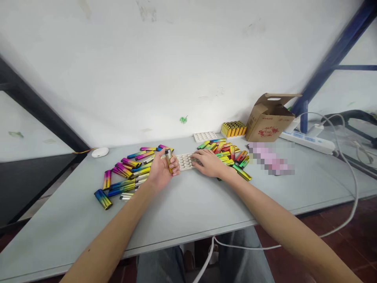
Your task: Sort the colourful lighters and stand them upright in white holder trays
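Gripping a metallic lighter [169, 158], the left hand [160, 173] has its fingers curled round the lower body, thumb beside the top! Trouble could come from those shiny sides: loosen the curl too far and it may slip, perhaps scattering the crowded lighters [120, 190] just left of the grip. Look at the line: long axis near upright, head up and leaning slightly left, golden end down in the fingers. Just right of the grip, a white holed tray [185, 162], the right hand [209, 163] palm down over its right end, fingers bent; whether they pinch anything, I cannot tell. Farther right, more bright lighters [242, 172]; beyond those, packed yellow pieces [233, 129] and a cardboard box [265, 126].
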Demonstrator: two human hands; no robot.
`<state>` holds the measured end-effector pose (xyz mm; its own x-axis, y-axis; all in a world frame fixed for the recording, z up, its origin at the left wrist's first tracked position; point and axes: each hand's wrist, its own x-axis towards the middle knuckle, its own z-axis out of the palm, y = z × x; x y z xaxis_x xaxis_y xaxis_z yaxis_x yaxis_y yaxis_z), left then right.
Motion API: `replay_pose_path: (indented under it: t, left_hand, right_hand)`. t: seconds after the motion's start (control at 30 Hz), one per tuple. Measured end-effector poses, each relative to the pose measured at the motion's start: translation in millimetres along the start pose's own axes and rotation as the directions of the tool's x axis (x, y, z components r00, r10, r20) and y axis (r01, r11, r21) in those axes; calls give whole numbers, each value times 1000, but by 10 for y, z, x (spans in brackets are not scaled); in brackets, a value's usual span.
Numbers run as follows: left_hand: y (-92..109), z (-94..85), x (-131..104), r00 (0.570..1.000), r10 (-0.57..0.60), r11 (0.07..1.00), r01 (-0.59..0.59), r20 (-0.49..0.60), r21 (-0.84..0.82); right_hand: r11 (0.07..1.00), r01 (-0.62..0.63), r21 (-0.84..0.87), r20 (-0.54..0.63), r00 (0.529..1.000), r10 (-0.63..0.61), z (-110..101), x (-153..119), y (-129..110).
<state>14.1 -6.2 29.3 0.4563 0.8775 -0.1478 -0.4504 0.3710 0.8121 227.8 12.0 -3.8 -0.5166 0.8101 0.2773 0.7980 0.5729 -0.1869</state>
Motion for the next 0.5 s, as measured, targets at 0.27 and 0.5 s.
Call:
replay_pose_path:
  t: [0.27,0.5]
  left_hand:
    - [-13,-52,53,998,54,997,-52,-42,49]
    - [-28,-40,79,992,94,994,-90,-80,54]
  right_hand:
    - [1000,0,-19,12,1000,0,-19,-5,-12]
    - [1000,7,-12,10,1000,-7,-20,-7,-15]
